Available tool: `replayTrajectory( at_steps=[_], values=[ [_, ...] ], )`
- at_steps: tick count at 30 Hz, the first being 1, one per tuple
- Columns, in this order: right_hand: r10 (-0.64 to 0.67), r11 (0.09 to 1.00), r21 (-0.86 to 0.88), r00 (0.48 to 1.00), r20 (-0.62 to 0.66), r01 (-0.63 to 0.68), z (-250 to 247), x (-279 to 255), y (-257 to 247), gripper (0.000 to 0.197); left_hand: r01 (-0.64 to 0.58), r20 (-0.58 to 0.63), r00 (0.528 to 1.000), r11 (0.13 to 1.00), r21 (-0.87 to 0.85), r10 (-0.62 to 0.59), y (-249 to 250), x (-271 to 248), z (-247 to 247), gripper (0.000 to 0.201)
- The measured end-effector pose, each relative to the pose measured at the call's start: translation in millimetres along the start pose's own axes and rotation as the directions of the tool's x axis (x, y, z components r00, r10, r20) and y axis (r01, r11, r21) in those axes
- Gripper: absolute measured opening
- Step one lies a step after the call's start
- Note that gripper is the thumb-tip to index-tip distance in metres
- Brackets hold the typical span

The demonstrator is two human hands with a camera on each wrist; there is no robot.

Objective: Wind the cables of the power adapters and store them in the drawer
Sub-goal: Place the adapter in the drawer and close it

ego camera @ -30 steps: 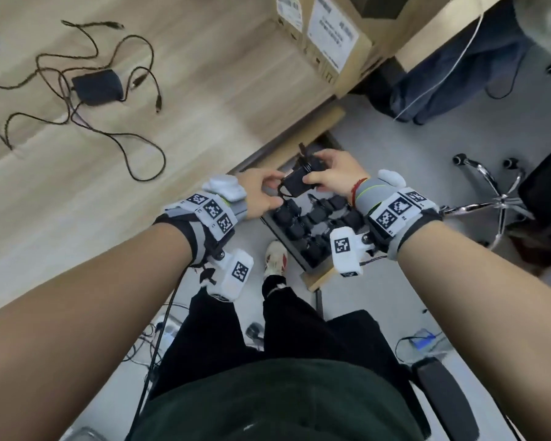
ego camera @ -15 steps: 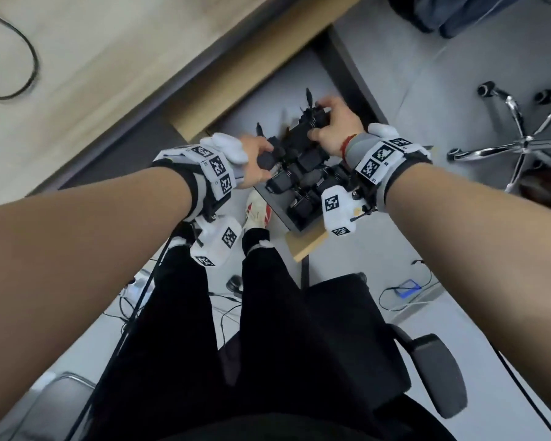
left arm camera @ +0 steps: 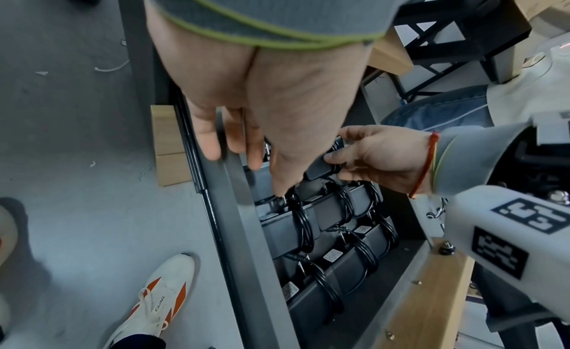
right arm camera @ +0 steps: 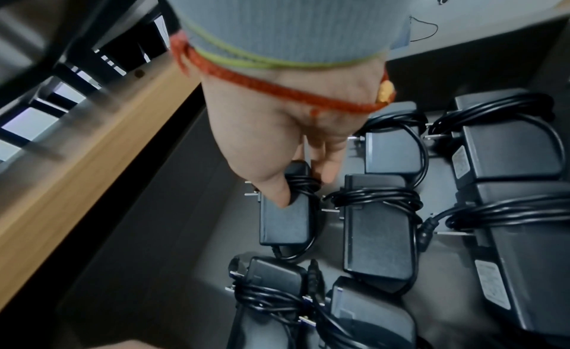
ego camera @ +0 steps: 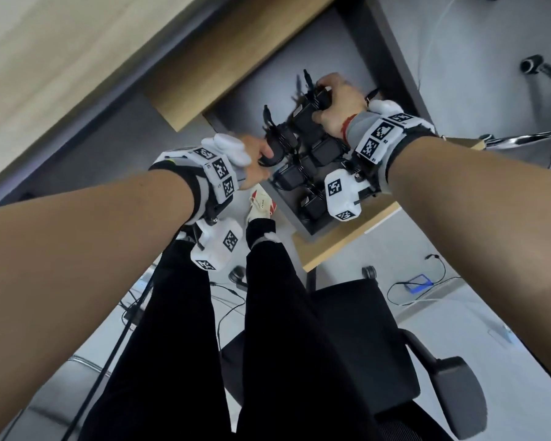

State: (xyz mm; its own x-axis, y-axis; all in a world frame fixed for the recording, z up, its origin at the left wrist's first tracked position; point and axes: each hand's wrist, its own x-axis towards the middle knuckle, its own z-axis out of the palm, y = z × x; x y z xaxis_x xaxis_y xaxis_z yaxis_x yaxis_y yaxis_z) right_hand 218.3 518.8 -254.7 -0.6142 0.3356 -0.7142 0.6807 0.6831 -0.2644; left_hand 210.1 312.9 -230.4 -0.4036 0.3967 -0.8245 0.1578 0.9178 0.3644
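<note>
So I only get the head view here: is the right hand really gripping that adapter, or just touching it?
Observer: Gripping. The right wrist view shows the right hand pinching the adapter, with the thumb on its wound cable.
Operator: And the left hand, is it holding anything?
Observer: It seems not. In the left wrist view the left hand has fairly straight fingers over the drawer wall, and the thumb tip touches a stored cable.
Operator: Are the stored ones wound too?
Observer: Yes. Each stored adapter in the right wrist view has cable looped round its middle.
</note>
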Motion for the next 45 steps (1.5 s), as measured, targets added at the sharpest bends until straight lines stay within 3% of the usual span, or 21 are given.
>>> replayTrajectory(
  at_steps=[9,17,23,26,31,35,40,45],
  values=[
    [-0.016,0.995,-0.094,0.999,0.040,0.020,9,6,0,0.057,-0.020,-0.065,0.998,0.999,0.045,0.023,3,2,13,0.035],
    [0.126,0.957,-0.258,0.991,-0.036,-0.131,24,14,3,0.059,-0.018,-0.082,0.997,0.999,-0.036,0.015,10,3,14,0.032],
    [0.119,0.987,-0.103,0.989,-0.087,-0.127,21,-2,7,0.063,-0.043,-0.061,0.997,0.993,-0.108,0.036,15,-12,9,0.032],
    [0.108,0.993,0.067,0.990,-0.087,-0.102,1,-22,-4,0.053,-0.058,-0.099,0.994,0.983,-0.173,0.041,20,-30,-6,0.027],
    [0.039,0.977,0.211,0.999,0.017,-0.042,-34,-75,-35,0.014,-0.082,-0.170,0.985,0.954,-0.287,0.033,27,-77,-39,0.018],
    [-0.079,0.937,0.340,0.997,0.004,0.073,-71,-130,-96,0.011,-0.135,-0.324,0.946,0.890,-0.435,-0.015,26,-136,-87,0.014],
    [-0.178,0.900,0.401,0.984,-0.025,0.172,-98,-174,-175,0.008,-0.143,-0.376,0.919,0.789,-0.597,-0.117,6,-195,-145,0.013],
    [-0.303,0.852,0.449,0.953,0.000,0.271,-120,-215,-271,0.013,-0.205,-0.522,0.816,0.720,-0.663,-0.249,-43,-258,-201,0.005]
  ],
)
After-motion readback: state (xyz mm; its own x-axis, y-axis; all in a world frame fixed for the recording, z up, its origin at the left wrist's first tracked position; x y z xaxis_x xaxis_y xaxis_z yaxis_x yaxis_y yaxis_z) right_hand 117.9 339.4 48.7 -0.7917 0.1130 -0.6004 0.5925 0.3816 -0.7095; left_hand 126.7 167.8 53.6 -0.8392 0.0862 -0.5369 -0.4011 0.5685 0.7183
